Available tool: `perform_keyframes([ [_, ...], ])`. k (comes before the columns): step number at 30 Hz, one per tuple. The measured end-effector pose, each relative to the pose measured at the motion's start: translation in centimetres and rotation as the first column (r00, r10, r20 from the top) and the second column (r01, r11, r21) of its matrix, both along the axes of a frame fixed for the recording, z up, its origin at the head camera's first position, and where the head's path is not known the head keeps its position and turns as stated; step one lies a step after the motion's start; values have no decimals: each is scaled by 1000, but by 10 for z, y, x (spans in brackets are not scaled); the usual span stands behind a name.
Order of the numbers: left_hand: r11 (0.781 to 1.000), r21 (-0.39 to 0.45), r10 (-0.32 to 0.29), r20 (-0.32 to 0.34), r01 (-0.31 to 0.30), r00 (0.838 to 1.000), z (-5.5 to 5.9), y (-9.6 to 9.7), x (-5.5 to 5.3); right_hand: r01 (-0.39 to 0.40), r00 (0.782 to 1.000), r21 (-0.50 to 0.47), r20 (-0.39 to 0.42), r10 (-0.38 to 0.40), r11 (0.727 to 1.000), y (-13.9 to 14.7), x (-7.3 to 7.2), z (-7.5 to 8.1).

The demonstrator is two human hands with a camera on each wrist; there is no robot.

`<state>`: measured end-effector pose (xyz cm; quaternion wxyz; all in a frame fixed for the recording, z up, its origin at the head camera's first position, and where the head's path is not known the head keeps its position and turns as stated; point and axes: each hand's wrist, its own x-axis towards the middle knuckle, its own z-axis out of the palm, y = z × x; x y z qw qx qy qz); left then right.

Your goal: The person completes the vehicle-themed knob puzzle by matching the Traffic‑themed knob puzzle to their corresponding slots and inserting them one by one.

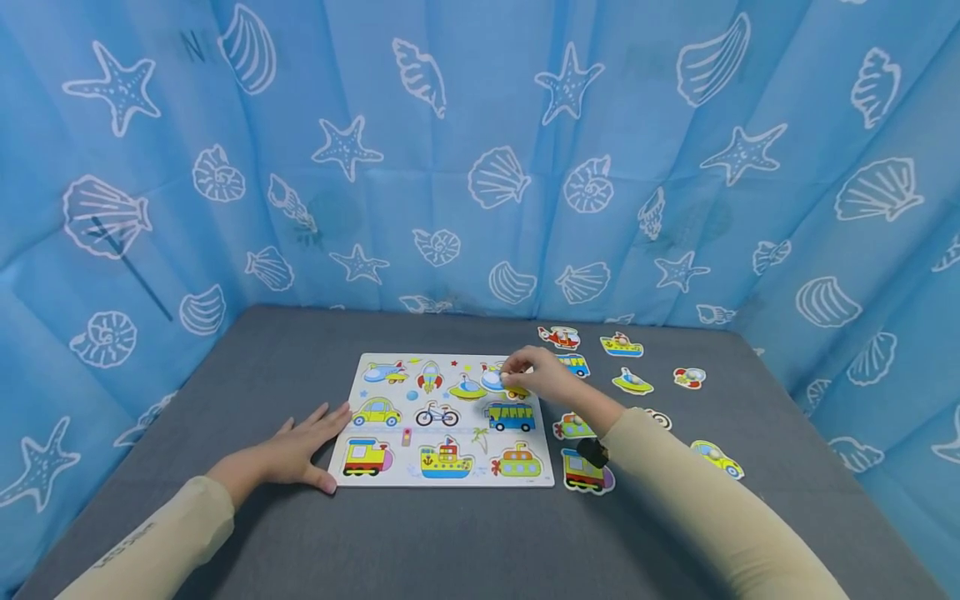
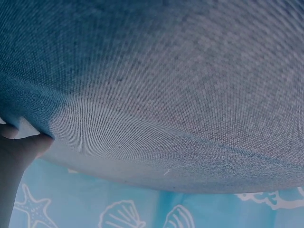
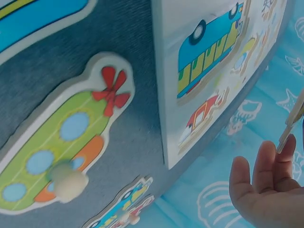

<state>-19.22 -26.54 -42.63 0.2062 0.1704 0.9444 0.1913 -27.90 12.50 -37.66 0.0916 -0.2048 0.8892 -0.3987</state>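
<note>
A white puzzle board (image 1: 450, 457) with vehicle pictures lies on the grey table. My right hand (image 1: 546, 377) pinches an airplane puzzle piece (image 1: 492, 382) above the board's upper right corner, partly covering the helicopter picture. In the right wrist view, curled fingers (image 3: 266, 171) meet the edge of that piece (image 3: 290, 124), most of which is outside the view. My left hand (image 1: 303, 447) rests at the board's left edge with its fingers spread and thumb at the lower left corner. Only some of its fingers (image 2: 28, 146) show in the left wrist view.
Loose knobbed pieces lie right of the board: helicopter (image 1: 560, 337), ship (image 1: 622, 345), bus (image 1: 576, 364), flying saucer (image 1: 632, 382), rocket (image 1: 689, 378), submarine (image 3: 71, 135), car (image 1: 716, 458) and train (image 1: 583, 473). A bicycle piece (image 1: 660, 418) is partly behind the right sleeve. A blue curtain (image 1: 465, 100) surrounds the table.
</note>
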Motion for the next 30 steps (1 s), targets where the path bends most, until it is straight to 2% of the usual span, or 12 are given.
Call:
perform_keyframes([
  [10, 1000, -2, -13, -7, 13, 1000, 2, -1, 0, 18, 1000, -7, 8, -18, 1000, -18, -3, -4],
  [19, 1000, 7, -9, -16, 9, 1000, -2, -5, 3, 77, 995, 16, 68, -78, 997, -43, -7, -5],
  [30, 999, 20, -25, -29, 26, 999, 0, -1, -1, 87, 996, 39, 27, -88, 995, -54, -11, -2],
])
